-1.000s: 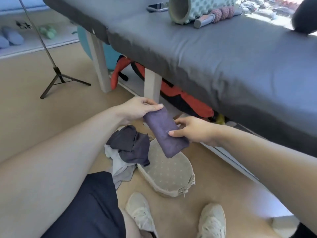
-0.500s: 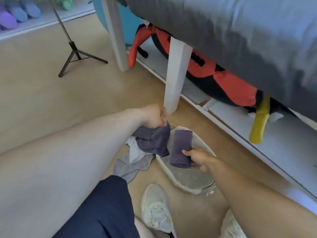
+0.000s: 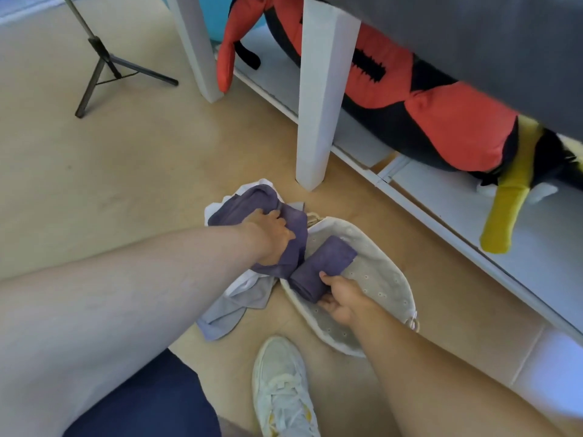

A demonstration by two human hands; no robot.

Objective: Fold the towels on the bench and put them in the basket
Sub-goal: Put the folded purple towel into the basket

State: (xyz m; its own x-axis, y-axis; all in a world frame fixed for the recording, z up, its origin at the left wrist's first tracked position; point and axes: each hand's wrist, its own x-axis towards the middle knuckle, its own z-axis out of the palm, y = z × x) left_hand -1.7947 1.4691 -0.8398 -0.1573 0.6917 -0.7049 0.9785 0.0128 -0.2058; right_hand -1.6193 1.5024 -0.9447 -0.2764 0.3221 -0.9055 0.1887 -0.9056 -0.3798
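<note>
A folded purple towel (image 3: 321, 266) lies inside the pale oval basket (image 3: 391, 291) on the floor, and my right hand (image 3: 339, 299) still grips its near end. Left of the basket lies a loose heap of towels. My left hand (image 3: 269, 238) grips the crumpled purple towel (image 3: 249, 203) on top of that heap. Under it show a white towel (image 3: 243, 283) and a light grey towel (image 3: 227, 313). The grey padded bench (image 3: 473, 42) runs overhead at the upper right.
A white bench leg (image 3: 321, 99) stands just beyond the basket, a second leg (image 3: 195, 45) farther left. A red, black and yellow plush toy (image 3: 441, 121) lies under the bench on a white ledge. A black tripod (image 3: 104, 61) stands at upper left. My white shoe (image 3: 284, 389) is below.
My right hand has lowered the folded purple towel from the air into the basket. My left hand let go of it and took hold of the crumpled purple towel on the heap.
</note>
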